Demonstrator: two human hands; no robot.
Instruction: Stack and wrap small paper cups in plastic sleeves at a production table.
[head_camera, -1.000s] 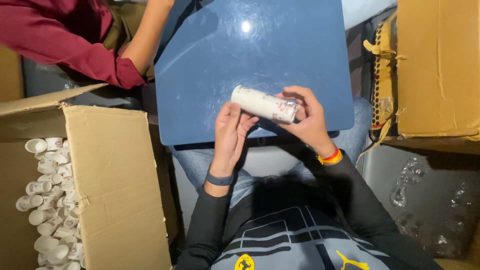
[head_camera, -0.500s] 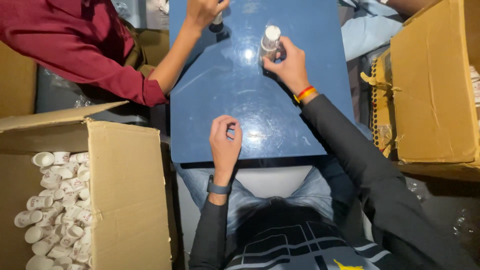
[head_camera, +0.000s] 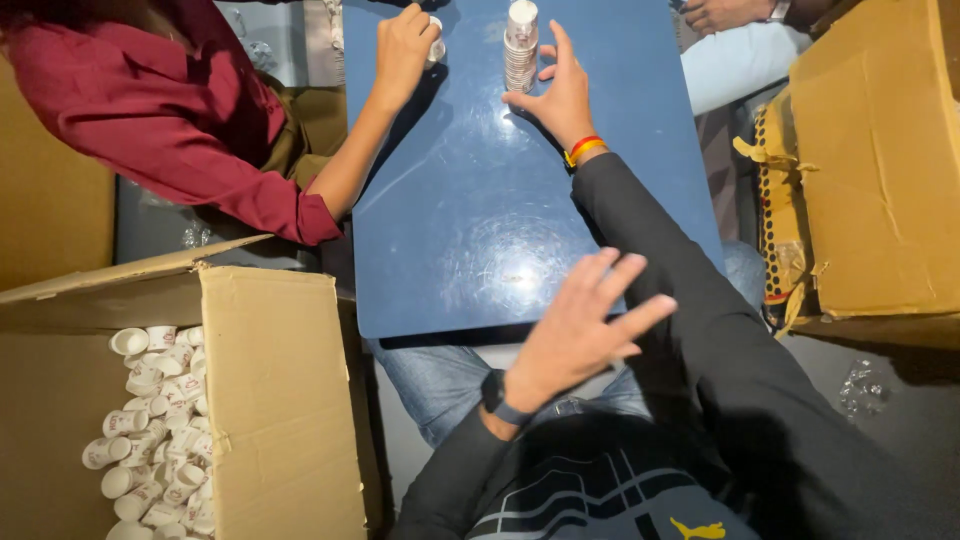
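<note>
At a blue table (head_camera: 470, 240) flanked by cardboard boxes, the right hand (head_camera: 560, 95) rests open-fingered just beside an upright stack of paper cups (head_camera: 521, 45). The left hand (head_camera: 580, 330) hovers spread, empty, over the near edge.

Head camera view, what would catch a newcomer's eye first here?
Probably the tall stack of white paper cups standing upright at the far end of the blue table, with the right hand open beside it. Next, the left hand spread in the air at the near edge, holding nothing. At lower left, an open cardboard box holds loose white cups.
</note>
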